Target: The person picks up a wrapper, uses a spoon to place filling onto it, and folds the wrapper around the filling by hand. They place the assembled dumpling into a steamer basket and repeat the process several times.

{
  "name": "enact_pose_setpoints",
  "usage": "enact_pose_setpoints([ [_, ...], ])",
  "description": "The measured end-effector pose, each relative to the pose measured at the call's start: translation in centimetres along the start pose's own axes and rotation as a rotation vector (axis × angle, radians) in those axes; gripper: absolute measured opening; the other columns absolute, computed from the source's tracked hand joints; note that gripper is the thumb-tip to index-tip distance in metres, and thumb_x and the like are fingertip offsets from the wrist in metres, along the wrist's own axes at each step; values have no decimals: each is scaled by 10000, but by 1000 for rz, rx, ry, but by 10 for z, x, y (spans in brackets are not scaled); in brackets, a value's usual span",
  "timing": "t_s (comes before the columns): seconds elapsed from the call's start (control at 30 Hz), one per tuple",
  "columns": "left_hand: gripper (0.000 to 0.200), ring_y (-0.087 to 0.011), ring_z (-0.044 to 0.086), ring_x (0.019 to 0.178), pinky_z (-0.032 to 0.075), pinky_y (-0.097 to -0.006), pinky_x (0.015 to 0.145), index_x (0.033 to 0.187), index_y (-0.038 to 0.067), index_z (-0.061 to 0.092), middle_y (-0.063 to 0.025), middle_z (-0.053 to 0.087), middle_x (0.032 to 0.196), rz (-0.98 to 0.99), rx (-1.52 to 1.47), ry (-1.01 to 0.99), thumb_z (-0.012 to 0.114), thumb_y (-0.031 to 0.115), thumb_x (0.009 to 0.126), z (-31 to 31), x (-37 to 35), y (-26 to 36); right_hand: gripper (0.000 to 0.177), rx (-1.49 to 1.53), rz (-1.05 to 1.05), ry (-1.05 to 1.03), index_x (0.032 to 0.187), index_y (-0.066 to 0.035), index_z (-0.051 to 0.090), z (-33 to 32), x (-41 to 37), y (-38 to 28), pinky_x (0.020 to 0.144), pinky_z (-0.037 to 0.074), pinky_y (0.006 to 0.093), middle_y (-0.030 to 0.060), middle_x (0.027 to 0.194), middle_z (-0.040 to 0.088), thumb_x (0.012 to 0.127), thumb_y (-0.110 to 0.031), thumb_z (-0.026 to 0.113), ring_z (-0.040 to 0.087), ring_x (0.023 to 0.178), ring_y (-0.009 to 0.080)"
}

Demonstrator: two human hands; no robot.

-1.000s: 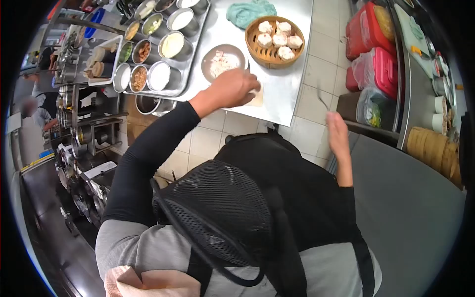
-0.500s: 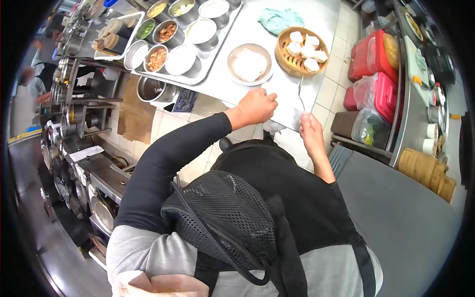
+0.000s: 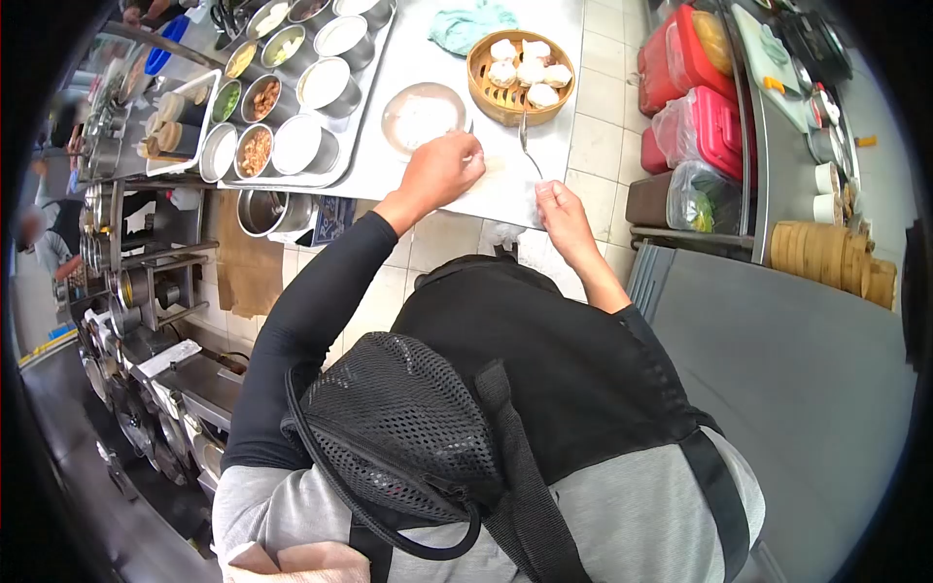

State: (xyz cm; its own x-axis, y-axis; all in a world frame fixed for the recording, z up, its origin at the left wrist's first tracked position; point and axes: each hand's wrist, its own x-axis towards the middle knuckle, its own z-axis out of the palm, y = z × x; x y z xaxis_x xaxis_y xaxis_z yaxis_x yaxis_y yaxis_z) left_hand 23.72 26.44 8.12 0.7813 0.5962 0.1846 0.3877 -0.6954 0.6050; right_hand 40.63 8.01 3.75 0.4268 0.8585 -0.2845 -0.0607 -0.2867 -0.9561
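Observation:
My left hand (image 3: 442, 172) is curled closed at the near right rim of a round plate (image 3: 394, 131) with pale contents, overlapping the rim in this view. A small thin tip shows above its fingers; I cannot tell what they hold. To its right, my right hand (image 3: 564, 216) pinches the handle end of a slim metal spoon (image 3: 526, 146) at the table's front edge. The spoon's head points away from me, toward the near rim of a round bamboo steamer (image 3: 473, 85). Several pleated dumplings (image 3: 531, 71) sit inside the steamer.
A metal tray (image 3: 350, 160) of steel ingredient tins (image 3: 326, 87) stands on the left of the table (image 3: 403, 44). A green cloth (image 3: 473, 26) lies behind the steamer. Red containers (image 3: 680, 68) and stacked bamboo steamers (image 3: 826, 257) are at the right. Another person (image 3: 49, 243) is far left.
My left hand has moved closer to the plate and now overlaps its near rim. The right hand still holds the spoon before the steamer. The whole view has shifted.

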Motion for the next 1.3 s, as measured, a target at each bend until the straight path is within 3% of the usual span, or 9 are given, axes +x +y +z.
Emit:
enact_pose_setpoints([
  [0.1,197,-300,690,737,539,-386,703,892,12,715,-159,713,833,-115,-209,44,677,200,848,-8,10,-6,343,-53,-3,-10,835,-67,528,2,8,-4,597,392,263,-44,727,471,1032,-328,635,418,670,63],
  [0.2,203,-184,664,705,522,-344,685,888,1,716,-108,707,777,-253,-352,-53,681,198,854,-11,13,-15,412,-153,-136,138,911,-39,530,24,17,-22,609,432,269,-15,766,503,826,-270,860,447,680,85],
  [0.37,188,-64,585,709,492,-271,664,890,5,701,-4,674,764,-309,-626,-122,662,189,896,-5,10,-29,425,-150,-250,153,923,-23,517,43,50,-31,652,463,263,32,884,561,808,-217,878,480,726,86],
  [0.6,126,-109,636,805,536,-275,745,969,19,651,-13,664,919,-556,-1094,-32,615,133,929,-31,-6,-36,458,-280,-203,127,878,-30,478,33,64,-10,679,497,334,79,841,590,783,-238,875,544,738,161],
  [0.77,333,-242,692,1088,591,-417,916,1268,-15,541,-130,659,1208,-576,-1665,176,529,97,955,-65,-39,-41,479,-558,-275,200,875,-12,516,26,48,-36,681,507,416,114,806,623,773,-325,865,600,702,260],
  [0.8,392,-280,680,1149,597,-443,921,1338,-15,487,-158,653,1250,-579,-1739,158,527,90,962,-70,-47,-47,409,-640,-368,253,896,-22,550,24,47,-36,691,498,469,157,818,653,870,-362,776,635,730,349],
  [0.93,343,-241,667,1107,583,-447,954,1258,33,495,-120,634,1203,-579,-1472,234,614,59,937,-63,-80,-56,225,-831,-366,111,957,-88,593,4,51,-71,706,491,533,224,889,675,1031,-289,522,643,853,453],
  [1.17,357,-210,692,964,608,-394,819,1160,62,499,-90,651,1079,-846,-1490,728,733,61,890,-24,-93,-58,148,-1243,-767,-210,1004,-85,639,14,79,-152,737,501,533,197,916,643,956,-92,499,650,882,416],
  [1.3,404,-182,678,842,594,-354,687,1110,64,484,-74,638,992,-980,-1248,665,787,56,843,-9,-75,-68,221,-1375,-819,-278,1039,-95,664,31,99,-145,763,519,518,180,942,638,901,-48,498,661,910,394],
])
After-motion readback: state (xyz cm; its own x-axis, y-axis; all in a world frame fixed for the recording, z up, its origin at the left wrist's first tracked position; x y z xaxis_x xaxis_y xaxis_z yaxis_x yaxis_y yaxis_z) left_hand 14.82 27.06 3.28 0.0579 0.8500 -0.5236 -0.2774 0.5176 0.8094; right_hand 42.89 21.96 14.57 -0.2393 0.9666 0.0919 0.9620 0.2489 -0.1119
